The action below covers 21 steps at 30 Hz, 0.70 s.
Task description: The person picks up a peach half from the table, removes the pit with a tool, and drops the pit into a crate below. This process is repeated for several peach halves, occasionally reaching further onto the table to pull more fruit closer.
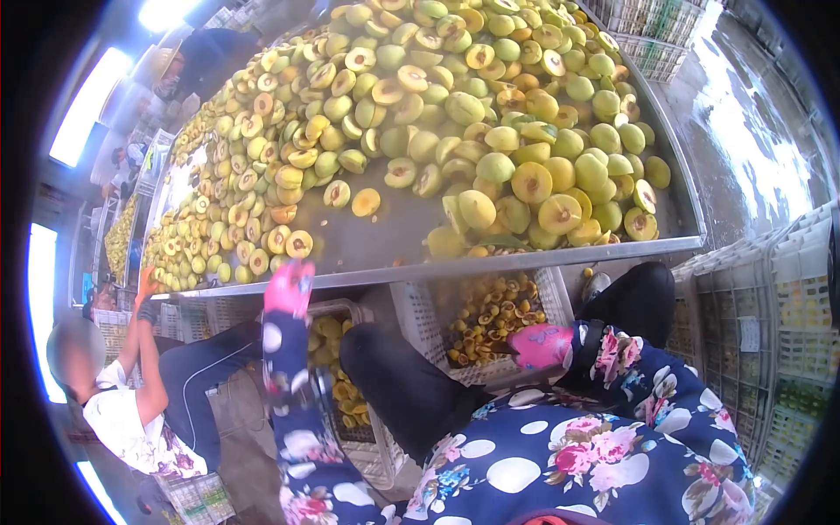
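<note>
Steel table [560, 255] carries heaped halved peaches [490, 114]. White crate [551, 302] below holds pits [490, 319]. Left hand [289, 287], pink-gloved, rests at the table edge; grip cannot be told. Right hand [541, 345], gloved, fingers curled at the crate rim; contents hidden.

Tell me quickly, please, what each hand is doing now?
Left hand: pink-gloved, raised at the metal table edge; grip cannot be told.
Right hand: pink-gloved, over the white plastic crate; cannot be told.
</note>
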Available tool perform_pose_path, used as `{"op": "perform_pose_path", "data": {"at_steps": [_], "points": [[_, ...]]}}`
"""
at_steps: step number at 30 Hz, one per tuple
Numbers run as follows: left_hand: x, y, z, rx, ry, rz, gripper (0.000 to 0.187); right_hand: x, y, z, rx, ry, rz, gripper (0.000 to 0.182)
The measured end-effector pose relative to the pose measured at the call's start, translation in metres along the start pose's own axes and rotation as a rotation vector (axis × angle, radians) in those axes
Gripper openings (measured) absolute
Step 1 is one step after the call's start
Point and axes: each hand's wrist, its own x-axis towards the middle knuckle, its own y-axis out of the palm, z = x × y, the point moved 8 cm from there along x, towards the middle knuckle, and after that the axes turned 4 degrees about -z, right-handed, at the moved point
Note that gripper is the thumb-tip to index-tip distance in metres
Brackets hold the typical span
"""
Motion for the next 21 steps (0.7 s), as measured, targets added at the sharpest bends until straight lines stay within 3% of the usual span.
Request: {"op": "perform_pose_path", "data": {"at_steps": [1, 2, 4, 6, 8, 12, 14, 15, 16, 18, 20, 21], "points": [[0.021, 0.011, -0.044, -0.012, 0.023, 0.038, 0.046, 0.005, -0.002, -0.004, 0.065, 0.035, -0.053, 0.033], [0.054, 0.038, -0.052, -0.052, 0.181, 0.078, 0.048, 0.009, -0.006, -0.007, 0.131, 0.068, -0.111, 0.033], [0.123, 0.119, -0.026, 0.105, 0.124, 0.201, 0.044, 0.01, -0.004, -0.011, 0.199, 0.088, -0.05, 0.034], [0.087, 0.107, -0.131, 0.329, 0.005, 0.271, 0.041, 0.011, -0.005, -0.011, 0.27, 0.113, -0.009, 0.034], [0.093, 0.111, -0.134, 0.276, 0.056, 0.31, 0.04, 0.01, -0.01, -0.011, 0.338, 0.144, 0.018, 0.034], [0.089, 0.123, -0.125, 0.185, 0.133, 0.416, 0.038, 0.008, -0.017, -0.005, 0.291, 0.007, -0.095, 0.036], [0.077, 0.081, -0.107, -0.084, 0.365, 0.326, 0.03, 0.005, -0.011, -0.002, 0.308, 0.031, -0.029, 0.036], [0.053, 0.047, -0.103, -0.212, 0.215, 0.319, 0.033, 0.003, -0.009, 0.0, 0.319, 0.045, 0.003, 0.036], [0.042, 0.017, -0.097, -0.077, 0.432, 0.237, 0.033, 0.002, -0.009, 0.002, 0.273, 0.053, 0.025, 0.037], [0.013, -0.003, -0.035, 0.122, 0.095, 0.572, 0.031, 0.001, -0.008, 0.006, 0.183, 0.073, 0.068, 0.04], [0.0, -0.019, -0.012, 0.377, 0.168, 0.62, 0.028, 0.0, -0.01, 0.017, 0.151, 0.042, 0.098, 0.037], [0.009, -0.026, -0.003, 0.377, 0.119, 0.509, 0.027, 0.001, -0.01, 0.021, 0.132, 0.024, 0.11, 0.036]]}}
